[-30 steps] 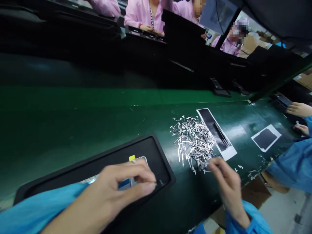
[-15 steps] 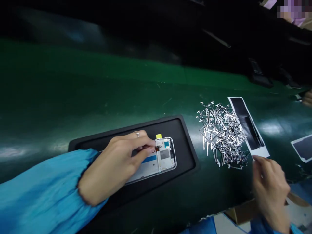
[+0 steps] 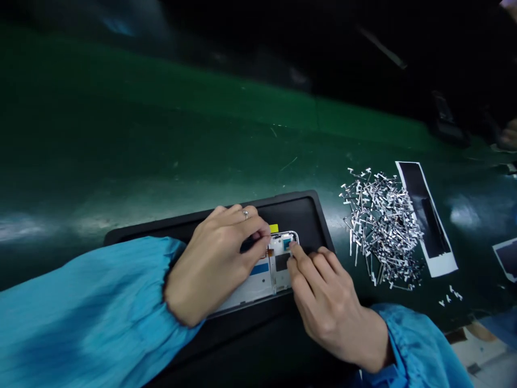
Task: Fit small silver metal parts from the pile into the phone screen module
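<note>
Head view, left hand (image 3: 218,258) clamped on phone frame (image 3: 278,264), right hand (image 3: 323,296) fingertips pinched together at its top edge

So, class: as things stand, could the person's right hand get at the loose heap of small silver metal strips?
Probably yes: the right hand sits beside the heap of silver metal strips, with only bare green belt between.

Bare green belt (image 3: 161,145) behind the tray (image 3: 307,207), metal clips (image 3: 382,226) heaped right (strips beyond)
</note>
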Motion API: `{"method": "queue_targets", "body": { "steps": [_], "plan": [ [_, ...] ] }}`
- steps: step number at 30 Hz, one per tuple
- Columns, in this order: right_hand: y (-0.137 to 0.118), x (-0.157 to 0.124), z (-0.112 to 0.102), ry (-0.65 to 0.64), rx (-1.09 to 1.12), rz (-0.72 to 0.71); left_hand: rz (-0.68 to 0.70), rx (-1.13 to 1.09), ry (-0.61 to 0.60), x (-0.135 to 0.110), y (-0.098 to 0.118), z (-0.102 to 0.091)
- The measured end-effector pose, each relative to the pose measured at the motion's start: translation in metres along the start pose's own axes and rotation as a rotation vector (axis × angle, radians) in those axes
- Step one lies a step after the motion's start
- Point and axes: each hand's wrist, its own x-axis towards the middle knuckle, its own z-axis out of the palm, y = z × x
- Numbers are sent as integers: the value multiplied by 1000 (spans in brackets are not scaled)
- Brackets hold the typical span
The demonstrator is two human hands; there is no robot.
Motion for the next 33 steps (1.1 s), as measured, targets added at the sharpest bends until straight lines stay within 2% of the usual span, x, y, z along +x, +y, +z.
{"method": "queue_targets", "body": {
  "steps": [3, 11, 16, 21, 26, 33],
  "plan": [
    [-1, 2, 4, 0, -4, -33, 8, -61, -2, 0, -1, -4],
    [0, 3, 9, 74, -16, -64, 75, -1, 59, -1, -2, -4],
    [0, 2, 10, 84, 33, -72, 52, -29, 17, -1, -2, -5],
    [0, 5, 10, 75, 21, -82, -1, 32, -50, 0, -1, -5],
    [0, 7, 10, 65, -16, -89, 43, 66, 26, 0, -1, -1],
    [-1, 6, 11, 52, -31, -89, 28, 57, 5, -1, -2, 3]
  ]
}}
